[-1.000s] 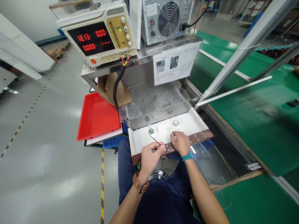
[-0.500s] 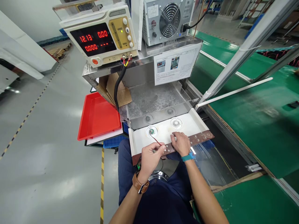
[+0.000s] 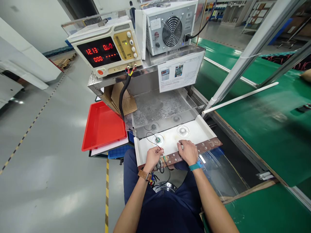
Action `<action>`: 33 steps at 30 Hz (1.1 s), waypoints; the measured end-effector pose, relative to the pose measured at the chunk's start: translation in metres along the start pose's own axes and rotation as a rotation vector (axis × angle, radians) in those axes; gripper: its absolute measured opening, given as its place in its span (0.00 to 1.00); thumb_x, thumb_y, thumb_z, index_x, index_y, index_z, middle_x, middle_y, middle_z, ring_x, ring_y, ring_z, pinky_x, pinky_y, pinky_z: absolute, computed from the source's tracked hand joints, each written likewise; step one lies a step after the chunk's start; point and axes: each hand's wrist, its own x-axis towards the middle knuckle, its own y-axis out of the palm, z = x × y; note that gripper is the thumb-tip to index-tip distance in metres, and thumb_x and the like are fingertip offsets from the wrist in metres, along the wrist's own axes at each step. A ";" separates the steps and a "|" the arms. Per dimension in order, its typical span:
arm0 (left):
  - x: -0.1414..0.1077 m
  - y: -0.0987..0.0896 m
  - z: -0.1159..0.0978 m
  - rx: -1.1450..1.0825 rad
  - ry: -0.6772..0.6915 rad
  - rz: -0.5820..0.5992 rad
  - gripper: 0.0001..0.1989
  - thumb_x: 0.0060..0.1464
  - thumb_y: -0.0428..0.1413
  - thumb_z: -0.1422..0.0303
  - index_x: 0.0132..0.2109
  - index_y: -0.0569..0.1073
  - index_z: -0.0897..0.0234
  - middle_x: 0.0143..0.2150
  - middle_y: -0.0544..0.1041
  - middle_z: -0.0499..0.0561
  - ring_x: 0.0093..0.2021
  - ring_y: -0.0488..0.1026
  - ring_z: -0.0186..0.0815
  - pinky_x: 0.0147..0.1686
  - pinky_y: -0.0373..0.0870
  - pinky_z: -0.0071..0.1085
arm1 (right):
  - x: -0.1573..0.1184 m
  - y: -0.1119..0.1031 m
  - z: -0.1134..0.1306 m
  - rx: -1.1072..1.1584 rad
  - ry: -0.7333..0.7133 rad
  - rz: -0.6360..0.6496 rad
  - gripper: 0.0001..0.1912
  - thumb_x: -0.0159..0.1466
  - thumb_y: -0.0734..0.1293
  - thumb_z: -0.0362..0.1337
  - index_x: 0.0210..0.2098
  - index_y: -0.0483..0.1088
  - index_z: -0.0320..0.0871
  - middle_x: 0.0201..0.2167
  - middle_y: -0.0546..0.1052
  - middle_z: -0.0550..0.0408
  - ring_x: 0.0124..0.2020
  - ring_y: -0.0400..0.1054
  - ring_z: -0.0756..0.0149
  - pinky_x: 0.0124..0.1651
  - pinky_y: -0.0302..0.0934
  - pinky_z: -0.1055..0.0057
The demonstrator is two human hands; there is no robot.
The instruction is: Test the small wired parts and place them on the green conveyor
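My left hand [image 3: 153, 158] is closed in a pinch at the front of a white tray-like fixture [image 3: 170, 140]. A thin wire [image 3: 155, 144], dark with a red part near my fingers, runs into that pinch. The wire arcs over a small round green circuit board [image 3: 157, 139], which sits in the fixture's left round recess. My right hand [image 3: 188, 151] rests on the fixture's front edge, fingers loosely bent and apart, holding nothing visible. Between the hands, a green-ended lead [image 3: 165, 159] lies at the brown riveted strip [image 3: 206, 145]. The right recess [image 3: 183, 130] has a pale round centre.
Behind the fixture stands a metal shelf with a lit power supply [image 3: 104, 48] and a grey fan-cooled unit [image 3: 172, 30]. A printed sheet [image 3: 181, 72] hangs from its edge. A red tray [image 3: 103, 126] is on the left, a green bench [image 3: 262, 129] on the right.
My left hand has moved slightly left and up, and the wire now bows in a loop over the board. The green-ended lead has come into view. My right hand stays in place.
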 end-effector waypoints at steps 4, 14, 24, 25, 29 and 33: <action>0.000 0.000 0.000 -0.004 -0.001 0.020 0.11 0.43 0.62 0.60 0.27 0.75 0.65 0.26 0.78 0.52 0.27 0.74 0.35 0.32 0.68 0.30 | 0.001 -0.002 0.001 -0.008 0.005 0.015 0.15 0.69 0.58 0.41 0.43 0.73 0.42 0.38 0.77 0.49 0.43 0.66 0.58 0.44 0.52 0.65; -0.001 0.000 -0.001 -0.026 -0.013 0.040 0.13 0.43 0.63 0.59 0.27 0.75 0.65 0.26 0.78 0.53 0.27 0.73 0.33 0.30 0.68 0.28 | 0.001 -0.001 0.002 -0.014 0.021 0.043 0.16 0.69 0.57 0.42 0.44 0.73 0.41 0.40 0.77 0.47 0.44 0.66 0.58 0.46 0.51 0.66; 0.001 -0.001 0.001 -0.064 -0.052 0.027 0.14 0.41 0.64 0.59 0.27 0.76 0.67 0.24 0.77 0.52 0.25 0.72 0.32 0.28 0.67 0.26 | 0.001 -0.001 0.001 0.009 0.021 0.032 0.15 0.69 0.57 0.41 0.44 0.73 0.41 0.40 0.77 0.48 0.44 0.66 0.58 0.45 0.51 0.66; 0.001 -0.001 0.002 -0.062 -0.054 0.026 0.14 0.41 0.64 0.58 0.27 0.76 0.67 0.24 0.77 0.52 0.25 0.72 0.32 0.28 0.67 0.26 | 0.001 -0.001 0.001 0.009 0.021 0.032 0.15 0.69 0.57 0.41 0.43 0.73 0.41 0.40 0.77 0.49 0.44 0.66 0.58 0.45 0.51 0.66; 0.001 -0.001 0.002 -0.063 -0.061 0.029 0.15 0.41 0.64 0.58 0.27 0.76 0.67 0.24 0.77 0.51 0.25 0.72 0.32 0.29 0.67 0.26 | 0.001 0.000 0.002 0.003 0.025 0.032 0.15 0.69 0.58 0.41 0.43 0.73 0.41 0.39 0.77 0.49 0.44 0.66 0.58 0.45 0.51 0.66; 0.001 -0.001 0.001 -0.075 -0.073 0.037 0.15 0.41 0.64 0.57 0.27 0.75 0.67 0.24 0.76 0.51 0.25 0.72 0.32 0.29 0.66 0.27 | 0.001 0.000 0.002 0.002 0.026 0.035 0.15 0.69 0.57 0.41 0.43 0.73 0.41 0.39 0.77 0.48 0.44 0.66 0.58 0.45 0.51 0.66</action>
